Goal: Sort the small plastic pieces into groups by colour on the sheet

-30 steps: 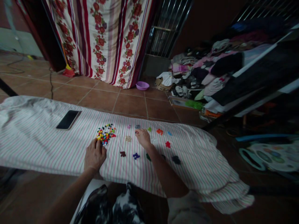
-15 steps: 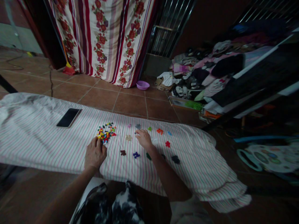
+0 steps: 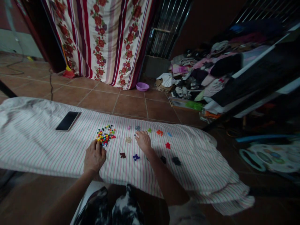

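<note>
My left hand (image 3: 95,157) lies palm down on the striped cloth, fingers stretched out. Its fingertips touch the near-left edge of a heap of small mixed-colour plastic pieces (image 3: 106,136). My right hand (image 3: 143,141) is over the middle of the cloth, thumb and fingers drawn together at a small grey piece (image 3: 135,135). Just beyond it lies a grey cluster (image 3: 138,128). Around it are single-colour clusters: beige (image 3: 128,140), pink (image 3: 129,127), lime green (image 3: 149,130), orange (image 3: 159,132), red (image 3: 167,145), brown (image 3: 122,155) and dark blue (image 3: 136,157). My right forearm partly covers others.
A phone (image 3: 68,121) lies on the left of the cloth (image 3: 47,147). Black clusters (image 3: 176,161) lie towards the right. Beyond on the tiled floor are a purple basin (image 3: 142,87), a floral curtain (image 3: 100,40) and a heap of clothes (image 3: 199,72).
The whole view has shifted slightly. Both hands stay at nearly the same places on the cloth, the right one still by the grey cluster.
</note>
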{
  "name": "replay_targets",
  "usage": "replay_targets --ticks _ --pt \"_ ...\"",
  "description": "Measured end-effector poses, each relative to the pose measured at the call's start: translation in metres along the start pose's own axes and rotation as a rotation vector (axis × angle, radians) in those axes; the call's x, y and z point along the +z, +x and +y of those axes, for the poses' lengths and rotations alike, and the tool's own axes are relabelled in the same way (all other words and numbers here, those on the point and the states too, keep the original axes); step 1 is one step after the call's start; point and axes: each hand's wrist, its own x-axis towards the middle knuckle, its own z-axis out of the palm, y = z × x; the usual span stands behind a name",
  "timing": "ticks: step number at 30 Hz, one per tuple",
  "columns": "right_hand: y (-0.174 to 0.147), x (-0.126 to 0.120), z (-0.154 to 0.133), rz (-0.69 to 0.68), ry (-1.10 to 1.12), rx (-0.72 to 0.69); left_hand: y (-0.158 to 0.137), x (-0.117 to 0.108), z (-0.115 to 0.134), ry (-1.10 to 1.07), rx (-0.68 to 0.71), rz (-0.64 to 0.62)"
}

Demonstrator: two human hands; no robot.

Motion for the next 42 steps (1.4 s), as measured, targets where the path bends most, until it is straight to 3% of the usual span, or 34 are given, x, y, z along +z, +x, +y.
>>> replay_targets --ticks 5,14,33,38,42 --pt "-0.011 -0.002 0.01 0.118 0.031 0.013 0.001 0.0 0.0 0.005 0.005 0.005" --pt "-0.022 -0.005 0.027 0.161 0.051 0.031 0.0 0.002 0.0 -0.013 -0.001 0.006" --pt "-0.001 0.004 -0.007 0.054 0.041 0.017 0.001 0.002 0.0 0.015 -0.001 0.01" --pt "-0.007 0.003 -0.009 0.107 0.283 0.031 0.0 0.002 0.0 0.022 -0.012 0.005" --pt "-0.013 0.005 -0.019 0.081 0.793 0.168 0.0 0.001 0.001 0.011 -0.01 -0.004"
